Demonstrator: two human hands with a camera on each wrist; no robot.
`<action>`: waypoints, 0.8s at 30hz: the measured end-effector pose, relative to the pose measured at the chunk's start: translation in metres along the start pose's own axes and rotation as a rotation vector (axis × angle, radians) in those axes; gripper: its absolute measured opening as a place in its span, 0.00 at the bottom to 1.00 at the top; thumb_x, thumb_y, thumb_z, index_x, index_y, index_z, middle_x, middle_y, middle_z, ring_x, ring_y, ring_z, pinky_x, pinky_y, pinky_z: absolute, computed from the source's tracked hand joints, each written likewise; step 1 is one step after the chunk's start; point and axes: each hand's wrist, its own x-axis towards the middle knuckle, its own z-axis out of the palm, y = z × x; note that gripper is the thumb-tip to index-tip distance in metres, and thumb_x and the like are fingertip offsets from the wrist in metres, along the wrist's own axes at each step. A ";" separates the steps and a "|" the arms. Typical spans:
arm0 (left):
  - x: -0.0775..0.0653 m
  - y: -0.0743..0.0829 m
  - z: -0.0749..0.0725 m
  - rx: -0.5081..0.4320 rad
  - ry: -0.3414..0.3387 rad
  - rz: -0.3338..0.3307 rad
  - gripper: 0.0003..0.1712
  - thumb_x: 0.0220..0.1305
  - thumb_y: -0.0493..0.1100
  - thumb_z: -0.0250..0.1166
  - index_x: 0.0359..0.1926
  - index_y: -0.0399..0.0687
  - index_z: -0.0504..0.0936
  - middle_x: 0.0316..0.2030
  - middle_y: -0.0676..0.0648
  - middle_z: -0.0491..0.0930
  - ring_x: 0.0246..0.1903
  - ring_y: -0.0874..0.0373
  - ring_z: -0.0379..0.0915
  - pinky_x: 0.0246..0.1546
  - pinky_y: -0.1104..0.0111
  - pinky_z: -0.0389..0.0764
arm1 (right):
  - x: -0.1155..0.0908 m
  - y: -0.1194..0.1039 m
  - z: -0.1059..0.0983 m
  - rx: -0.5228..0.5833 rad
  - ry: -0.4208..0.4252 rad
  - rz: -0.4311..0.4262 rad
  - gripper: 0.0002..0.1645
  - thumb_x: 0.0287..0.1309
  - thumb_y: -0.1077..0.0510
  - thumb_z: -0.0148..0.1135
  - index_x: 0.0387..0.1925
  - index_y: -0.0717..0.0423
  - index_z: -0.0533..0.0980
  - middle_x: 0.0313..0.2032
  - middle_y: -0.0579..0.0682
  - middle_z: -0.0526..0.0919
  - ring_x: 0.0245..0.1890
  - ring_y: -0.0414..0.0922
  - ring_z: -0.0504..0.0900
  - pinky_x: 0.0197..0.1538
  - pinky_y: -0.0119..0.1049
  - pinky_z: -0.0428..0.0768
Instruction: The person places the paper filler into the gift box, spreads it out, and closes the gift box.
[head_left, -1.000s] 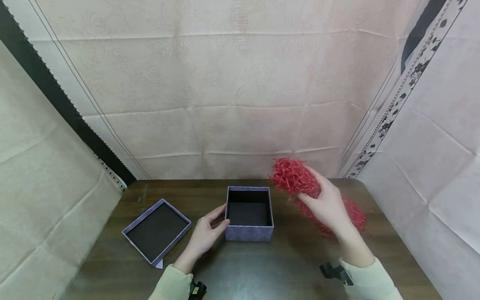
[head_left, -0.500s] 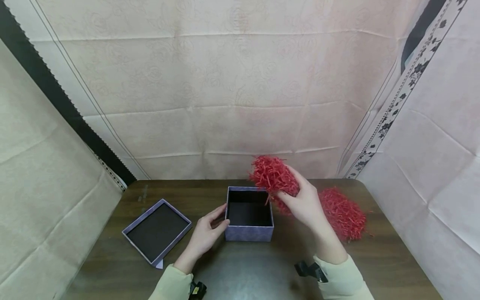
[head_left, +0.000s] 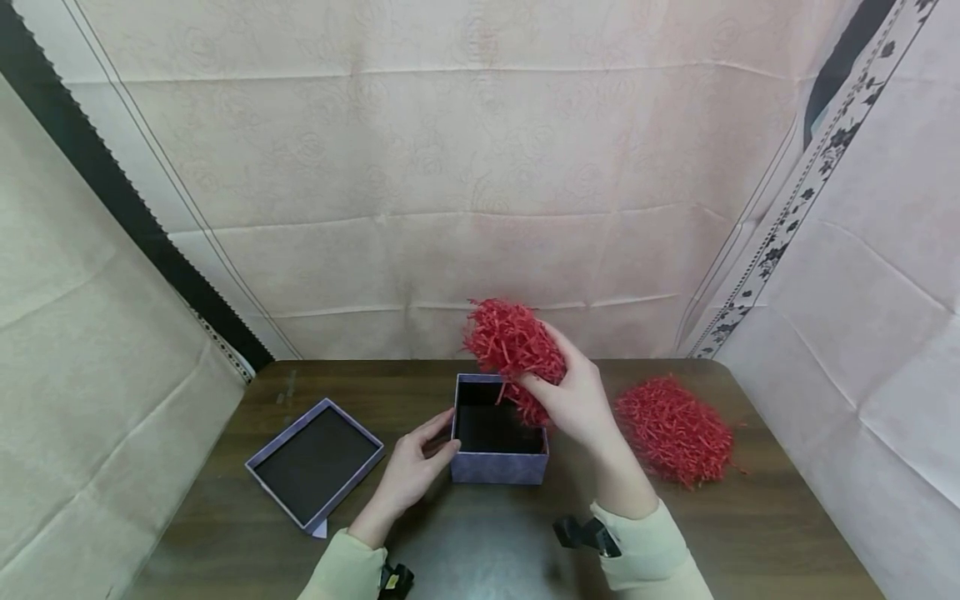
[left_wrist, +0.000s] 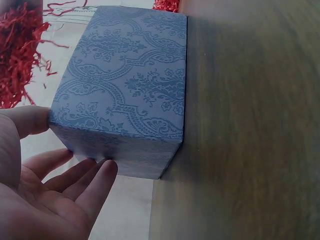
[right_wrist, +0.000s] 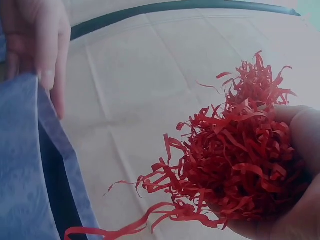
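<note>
A lilac-blue patterned box (head_left: 498,468) with a dark inside stands lidless on the table in the head view. My left hand (head_left: 412,471) holds its left side; in the left wrist view the thumb (left_wrist: 34,121) is at the top corner and the fingertips (left_wrist: 109,170) are against the side wall. Above the box's right rear part, my right hand (head_left: 573,396) grips a clump of red shredded paper (head_left: 513,342). Loose strands of shredded paper (right_wrist: 240,155) stick out from that grip in the right wrist view. Some strands hang over the opening.
The box's lid (head_left: 315,467) lies inside up, left of the left hand, with a small white tag (head_left: 320,529) under its near corner. A second pile of red shredded paper (head_left: 675,429) is at the right on the wooden table (head_left: 480,542). Pale cloth (head_left: 450,167) hangs behind.
My right hand has carried the clump of shredded paper leftward from beside the pile to over the box. The left hand and the box have stayed in place.
</note>
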 end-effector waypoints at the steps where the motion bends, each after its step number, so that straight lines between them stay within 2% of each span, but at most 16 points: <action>1: 0.000 0.000 0.000 0.000 0.000 -0.002 0.32 0.74 0.39 0.70 0.76 0.41 0.75 0.73 0.40 0.74 0.67 0.43 0.77 0.63 0.52 0.81 | 0.001 -0.001 0.002 0.008 -0.001 -0.001 0.44 0.65 0.55 0.76 0.78 0.37 0.69 0.67 0.52 0.81 0.60 0.54 0.84 0.60 0.59 0.85; 10: -0.001 0.000 0.000 0.017 0.002 0.001 0.32 0.74 0.39 0.70 0.75 0.39 0.74 0.73 0.38 0.74 0.66 0.43 0.77 0.63 0.53 0.81 | 0.010 -0.006 0.016 0.038 -0.009 -0.015 0.44 0.64 0.54 0.76 0.78 0.41 0.69 0.67 0.52 0.80 0.62 0.55 0.82 0.63 0.61 0.82; 16: -0.001 0.001 -0.001 0.011 -0.005 0.002 0.32 0.74 0.38 0.70 0.76 0.38 0.74 0.73 0.37 0.73 0.67 0.43 0.77 0.63 0.56 0.81 | 0.012 -0.006 0.019 0.050 -0.016 0.001 0.45 0.64 0.53 0.76 0.79 0.40 0.68 0.67 0.52 0.80 0.61 0.55 0.83 0.62 0.61 0.83; 24: -0.001 0.001 0.000 0.016 0.000 0.019 0.32 0.74 0.38 0.70 0.75 0.38 0.74 0.73 0.37 0.74 0.66 0.42 0.77 0.62 0.55 0.82 | 0.017 0.010 0.028 0.029 -0.025 0.020 0.45 0.63 0.52 0.77 0.79 0.39 0.69 0.66 0.53 0.81 0.60 0.55 0.83 0.61 0.59 0.84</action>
